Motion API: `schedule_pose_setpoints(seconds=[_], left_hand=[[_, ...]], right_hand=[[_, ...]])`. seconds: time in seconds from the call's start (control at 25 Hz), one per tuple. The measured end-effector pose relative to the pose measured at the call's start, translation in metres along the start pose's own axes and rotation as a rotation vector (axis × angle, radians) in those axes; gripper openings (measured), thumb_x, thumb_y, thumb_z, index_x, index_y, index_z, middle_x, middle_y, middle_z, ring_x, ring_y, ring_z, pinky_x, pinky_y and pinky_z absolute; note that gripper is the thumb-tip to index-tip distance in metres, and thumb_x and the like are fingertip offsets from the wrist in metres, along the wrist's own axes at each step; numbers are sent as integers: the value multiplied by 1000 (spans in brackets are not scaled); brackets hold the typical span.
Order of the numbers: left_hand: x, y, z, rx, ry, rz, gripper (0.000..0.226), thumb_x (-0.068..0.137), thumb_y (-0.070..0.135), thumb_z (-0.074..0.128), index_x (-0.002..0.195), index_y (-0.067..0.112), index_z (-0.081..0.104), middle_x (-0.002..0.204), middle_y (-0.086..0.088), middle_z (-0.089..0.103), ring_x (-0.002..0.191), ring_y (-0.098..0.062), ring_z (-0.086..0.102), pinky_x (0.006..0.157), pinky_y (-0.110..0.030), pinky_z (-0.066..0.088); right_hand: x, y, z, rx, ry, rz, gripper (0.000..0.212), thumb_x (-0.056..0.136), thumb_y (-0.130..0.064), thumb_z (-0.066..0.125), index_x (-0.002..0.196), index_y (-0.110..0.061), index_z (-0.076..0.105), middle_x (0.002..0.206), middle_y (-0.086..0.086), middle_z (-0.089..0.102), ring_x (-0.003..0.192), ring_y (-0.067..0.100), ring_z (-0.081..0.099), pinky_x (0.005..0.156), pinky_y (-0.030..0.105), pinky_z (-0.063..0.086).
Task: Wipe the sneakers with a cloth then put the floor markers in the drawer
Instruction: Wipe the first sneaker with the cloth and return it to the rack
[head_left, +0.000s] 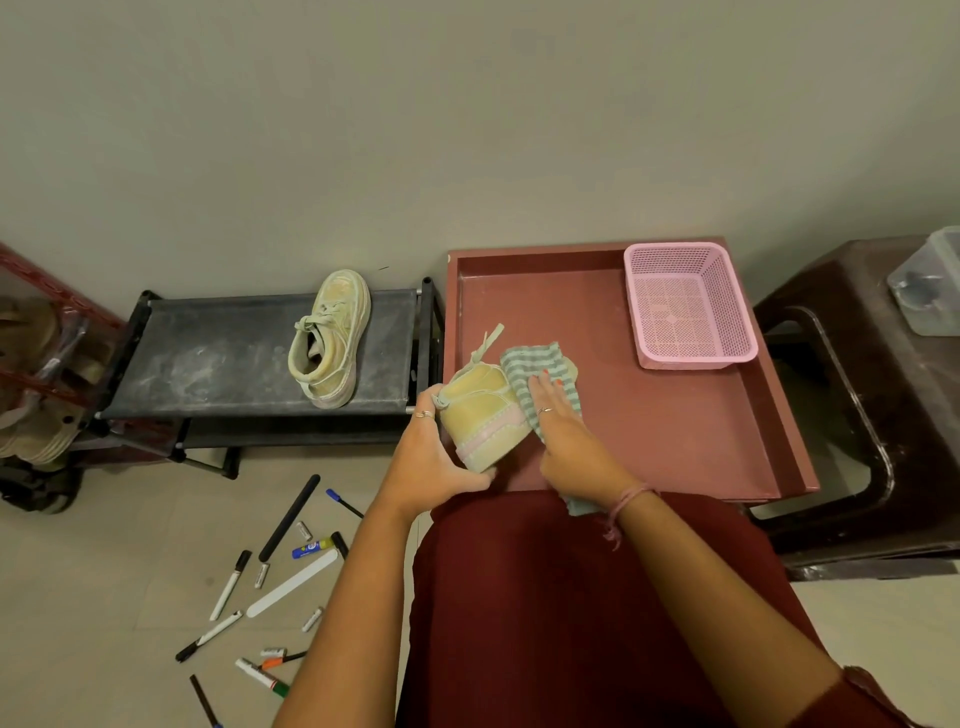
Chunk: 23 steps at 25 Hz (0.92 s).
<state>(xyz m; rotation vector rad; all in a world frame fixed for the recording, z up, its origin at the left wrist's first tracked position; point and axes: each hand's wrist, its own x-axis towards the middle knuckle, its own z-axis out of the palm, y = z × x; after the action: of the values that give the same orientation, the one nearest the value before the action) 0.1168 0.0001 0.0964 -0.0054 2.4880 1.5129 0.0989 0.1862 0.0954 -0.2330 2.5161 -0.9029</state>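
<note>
Fingers (545, 397) of the right hand (566, 441) lie flat, pressing the striped cloth (535, 364) onto the sneaker (485, 415), gripped at the heel by the left hand (431, 457) above the red drawer (649, 415). Second sneaker (330, 338) sits on the black rack (218, 353); markers (228, 584) scattered on the floor.

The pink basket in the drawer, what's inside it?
Nothing shows inside the pink basket: its mesh floor is bare. It sits in the far right corner of the red drawer. The drawer floor under it is covered.

left hand (434, 457) gripping sneaker (485, 415), right hand (563, 436) pressing cloth (535, 364)
</note>
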Motion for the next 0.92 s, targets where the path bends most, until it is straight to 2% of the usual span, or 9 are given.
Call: schedule_pose_setpoints(seconds=[0.12, 0.24, 0.32, 0.44, 0.52, 0.6, 0.68, 0.8, 0.92], left_hand=[[4, 10, 4, -4, 0, 35, 93, 54, 1, 89, 126, 26, 35, 114, 8, 54, 99, 15, 51, 78, -4, 43], [9, 17, 4, -12, 18, 66, 95, 53, 4, 89, 129, 29, 38, 119, 6, 55, 103, 13, 52, 79, -2, 41], [11, 19, 6, -69, 25, 68, 92, 56, 8, 90, 131, 30, 41, 124, 8, 58, 108, 11, 54, 84, -5, 43], [11, 20, 9, -115, 58, 72, 79, 66, 23, 87, 129, 41, 44, 124, 11, 61, 114, -2, 59, 96, -23, 48], [10, 24, 10, -140, 80, 73, 80, 63, 15, 89, 126, 40, 45, 118, 11, 65, 110, -3, 62, 93, -21, 49], [12, 26, 11, -153, 90, 59, 87, 58, 7, 90, 128, 32, 45, 115, 12, 66, 106, 0, 63, 88, -15, 48], [14, 27, 10, -117, 88, 60, 93, 55, 7, 88, 133, 30, 43, 117, 14, 63, 107, 4, 60, 87, -12, 46], [12, 25, 7, -62, 51, 57, 98, 52, 11, 90, 135, 30, 41, 120, 17, 57, 109, 11, 53, 85, -5, 41], [8, 24, 9, 15, 8, 77, 100, 50, 15, 91, 135, 32, 40, 122, 18, 53, 107, 7, 53, 76, -4, 44]], right_hand=[[1, -1, -12, -13, 27, 79, 86, 79, 16, 34, 149, -7, -10, 157, 9, -18, 145, 21, -16, 117, 31, -2], [-24, -26, -9, 26, -23, -53, 86, 79, 15, 33, 149, -8, -11, 156, 5, -21, 144, 17, -20, 118, 29, -4], [-49, -38, 3, -46, 40, -185, 81, 80, 14, 30, 150, -8, -2, 157, 2, -15, 144, 16, -17, 119, 29, 1], [-61, -28, 21, -440, 242, -460, 59, 85, 0, 26, 143, -5, 35, 153, 10, 29, 142, 28, 25, 111, 41, 35], [-48, -17, 14, -575, 271, -489, 52, 91, -9, 29, 141, -10, 42, 149, 6, 38, 138, 26, 35, 105, 42, 41], [-35, -18, 0, -587, 283, -469, 52, 91, -14, 30, 142, -13, 40, 150, 3, 38, 139, 25, 34, 107, 42, 39], [-26, -20, -8, -548, 244, -427, 54, 92, -14, 32, 146, -14, 33, 153, 3, 31, 142, 24, 28, 111, 41, 33], [-10, -18, -24, -283, 72, -338, 79, 87, 3, 45, 151, -20, 6, 159, -5, 2, 146, 14, 1, 119, 30, 8], [-4, -15, -36, -65, -4, -126, 88, 80, 15, 39, 151, -17, -4, 159, -3, -5, 147, 15, -5, 120, 32, 4]])
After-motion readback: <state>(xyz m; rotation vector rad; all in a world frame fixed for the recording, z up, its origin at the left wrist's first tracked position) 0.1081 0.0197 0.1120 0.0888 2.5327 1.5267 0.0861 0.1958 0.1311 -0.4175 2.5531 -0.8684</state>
